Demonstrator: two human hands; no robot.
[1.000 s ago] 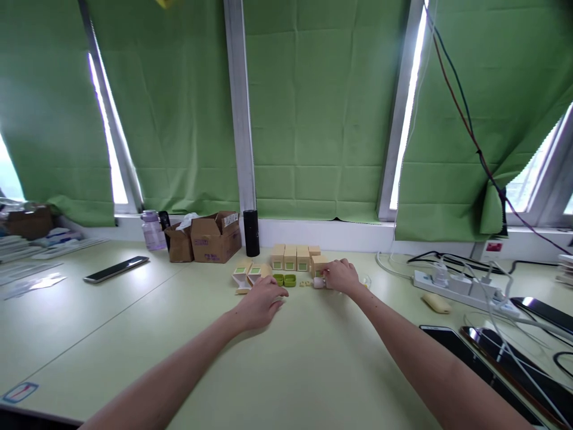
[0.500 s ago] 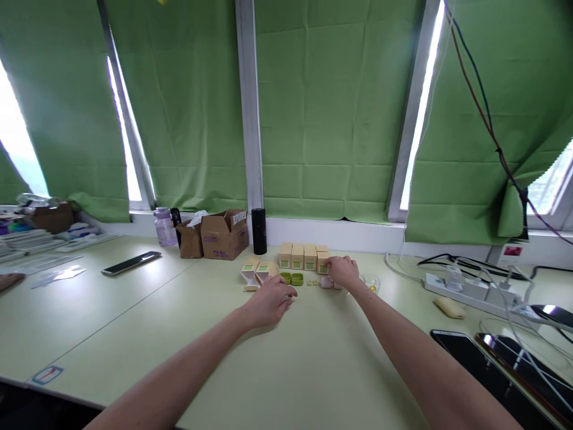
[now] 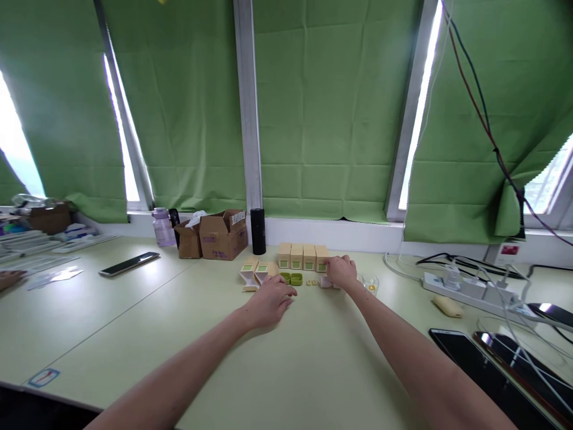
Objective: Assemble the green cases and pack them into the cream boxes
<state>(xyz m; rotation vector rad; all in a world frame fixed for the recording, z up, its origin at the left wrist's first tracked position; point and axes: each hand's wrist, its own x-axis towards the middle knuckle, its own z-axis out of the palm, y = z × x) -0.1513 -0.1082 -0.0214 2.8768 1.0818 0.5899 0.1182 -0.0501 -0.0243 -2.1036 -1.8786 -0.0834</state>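
Observation:
Several small tan cardboard boxes (image 3: 296,257) stand in a close row, each with a green-framed window on its front. My right hand (image 3: 342,272) has its fingertips closed on the right edge of the rightmost small box (image 3: 321,259). Below that wrist, white pieces (image 3: 326,282) are partly covered. My left hand (image 3: 270,300) rests on the table, fingers loosely apart and holding nothing visible. Just beyond it lie two opened small boxes (image 3: 249,272) with white insides. Between the hands are green square containers (image 3: 296,279) and tiny yellow pieces (image 3: 310,283).
A clear tray (image 3: 372,284) with a yellow piece sits beside my right forearm. Opened cartons (image 3: 222,236) and a black cylinder (image 3: 258,232) stand at the back. To the right are a power strip (image 3: 474,294), cables and phones (image 3: 465,352). Another person's hand (image 3: 9,278) shows at far left.
My right hand has shifted the rightmost small box slightly back, and it now lines up with the others in the row. My left hand stays in place.

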